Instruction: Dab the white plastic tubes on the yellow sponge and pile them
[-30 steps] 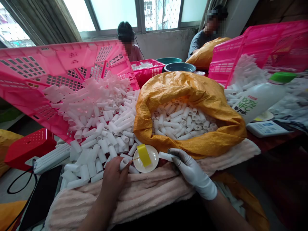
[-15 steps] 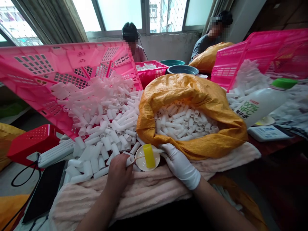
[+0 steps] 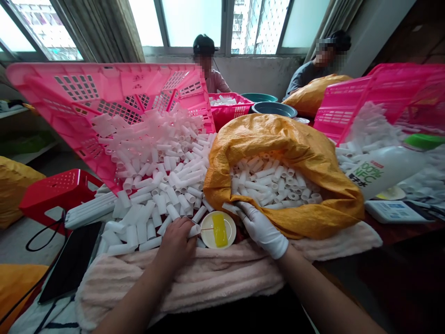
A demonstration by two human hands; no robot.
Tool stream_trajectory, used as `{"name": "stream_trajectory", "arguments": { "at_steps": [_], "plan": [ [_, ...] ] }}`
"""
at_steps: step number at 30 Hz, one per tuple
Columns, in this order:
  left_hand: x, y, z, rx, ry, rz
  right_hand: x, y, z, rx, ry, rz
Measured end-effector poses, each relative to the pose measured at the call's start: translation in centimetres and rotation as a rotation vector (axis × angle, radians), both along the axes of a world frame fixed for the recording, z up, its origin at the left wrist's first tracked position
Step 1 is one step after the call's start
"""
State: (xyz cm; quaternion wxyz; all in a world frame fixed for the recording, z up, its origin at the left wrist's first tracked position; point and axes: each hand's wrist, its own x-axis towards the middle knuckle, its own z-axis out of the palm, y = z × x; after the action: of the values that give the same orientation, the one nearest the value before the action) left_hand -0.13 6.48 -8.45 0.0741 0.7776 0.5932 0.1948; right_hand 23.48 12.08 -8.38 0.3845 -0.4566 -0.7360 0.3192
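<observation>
My bare left hand (image 3: 179, 239) is closed round a short white tube (image 3: 194, 230) at the edge of the tube pile (image 3: 172, 185). A thin stick reaches from beside that tube to a yellow block (image 3: 220, 229) on a small white plate (image 3: 207, 236). In a white glove, my right hand (image 3: 260, 229) pinches another white tube (image 3: 229, 208) at the front rim of the orange sack (image 3: 271, 130). Many similar tubes lie inside the sack.
Tilted pink baskets (image 3: 114, 88) stand at left and right. A bottle (image 3: 385, 169) leans above a scale (image 3: 396, 210). A phone (image 3: 71, 262) and red stool (image 3: 59, 195) are at left. Two people sit behind. A pink plush cloth (image 3: 208, 278) lines the front edge.
The view has shifted, so most things appear further right. My right hand's tube has moved from over the plate's right side to the sack's rim, above the plate.
</observation>
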Motion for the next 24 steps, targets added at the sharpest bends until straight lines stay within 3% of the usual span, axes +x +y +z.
{"name": "stream_trajectory", "arguments": {
  "at_steps": [5,13,24],
  "plan": [
    [0.5,0.5,1.1,-0.03,0.097,-0.06,-1.0,1.0,0.3,0.041,0.006,0.034],
    [-0.4,0.9,0.0,-0.057,0.019,-0.099,-1.8,0.6,0.4,0.01,0.125,0.054],
    [-0.8,1.3,-0.2,-0.096,-0.058,-0.208,-2.3,0.7,0.2,0.027,0.0,0.136]
  ]
}}
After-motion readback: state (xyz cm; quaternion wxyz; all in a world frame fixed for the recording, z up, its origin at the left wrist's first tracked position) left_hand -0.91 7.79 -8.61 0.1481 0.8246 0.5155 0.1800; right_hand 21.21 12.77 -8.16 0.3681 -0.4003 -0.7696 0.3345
